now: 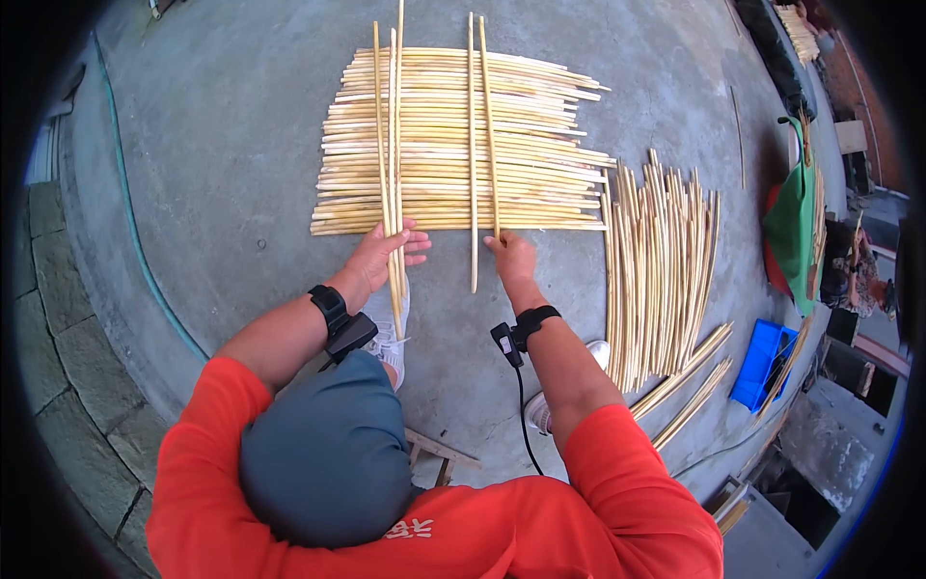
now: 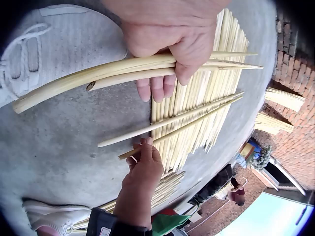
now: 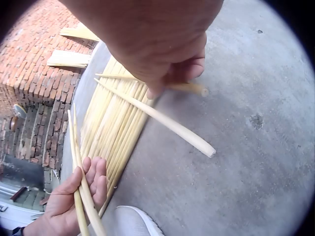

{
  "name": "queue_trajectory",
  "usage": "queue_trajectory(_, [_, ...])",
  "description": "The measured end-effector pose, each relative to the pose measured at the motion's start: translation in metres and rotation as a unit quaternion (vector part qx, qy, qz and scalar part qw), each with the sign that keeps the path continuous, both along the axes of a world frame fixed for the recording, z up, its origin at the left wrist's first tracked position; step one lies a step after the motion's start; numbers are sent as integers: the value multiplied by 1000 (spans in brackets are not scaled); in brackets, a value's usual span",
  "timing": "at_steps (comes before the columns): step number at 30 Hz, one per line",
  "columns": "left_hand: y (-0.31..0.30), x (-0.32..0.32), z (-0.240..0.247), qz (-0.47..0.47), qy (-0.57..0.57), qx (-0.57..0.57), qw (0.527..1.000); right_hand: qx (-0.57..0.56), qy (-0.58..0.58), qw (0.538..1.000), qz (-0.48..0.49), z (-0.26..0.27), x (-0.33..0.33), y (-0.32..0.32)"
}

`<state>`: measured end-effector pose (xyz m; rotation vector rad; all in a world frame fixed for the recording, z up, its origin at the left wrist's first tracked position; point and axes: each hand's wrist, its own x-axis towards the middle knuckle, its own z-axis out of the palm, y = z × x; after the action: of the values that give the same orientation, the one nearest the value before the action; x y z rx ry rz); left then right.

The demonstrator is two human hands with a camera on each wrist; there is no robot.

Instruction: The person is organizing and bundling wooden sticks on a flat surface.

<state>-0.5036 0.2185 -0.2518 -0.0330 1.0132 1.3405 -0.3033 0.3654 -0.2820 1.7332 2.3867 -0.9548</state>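
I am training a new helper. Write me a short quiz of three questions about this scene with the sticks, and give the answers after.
1. True or false: the left hand grips sticks that lie across the mat.
2. What does the right hand hold? A) a blue crate B) the end of one crossing stick C) nothing
3. On which side of the mat, by the person's own sides, does the second pile lie?
Key: 1 true; 2 B; 3 right.
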Motion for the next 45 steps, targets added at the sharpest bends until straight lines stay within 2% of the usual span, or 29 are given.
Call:
queue_trajectory(2, [0,1,2,-4,4,-9,1000,-49,10,999,-12,2,1,-4])
queue_trajectory(6, [-1,4,0,-11,8,-15,1000,-40,10,999,5,0,2,-12])
queue_trajectory(9, [-1,5,0,-8,5,-6,1000,-29,35,998,-34,4,-4,-17])
queue_trajectory(13, [1,5,5,-6,13,-19,1000,-29,-24,999,-5,24,-17,-20])
queue_trajectory(17, [0,2,3,-12,10,-4,1000,-24,-55,998,9,14,-25,-24])
queue_trajectory(22, [-1,2,3,-7,8,-7,1000,-17,-35,999,16,2,-26,-28])
queue_trajectory(30, [1,3,7,-11,5,-9,1000,-33,-30,999,11,16,-32,-27])
queue_trajectory(33, [2,3,10,-6,16,-20,1000,-44,-75,996,1,21,-39,-27])
queue_trajectory(38, [3,1,10,-4,4,-18,1000,-20,-115,992,45,21,-49,-26])
queue_trajectory(45, [2,1,9,-8,5,-5,1000,-17,-128,989,69,15,-55,-31])
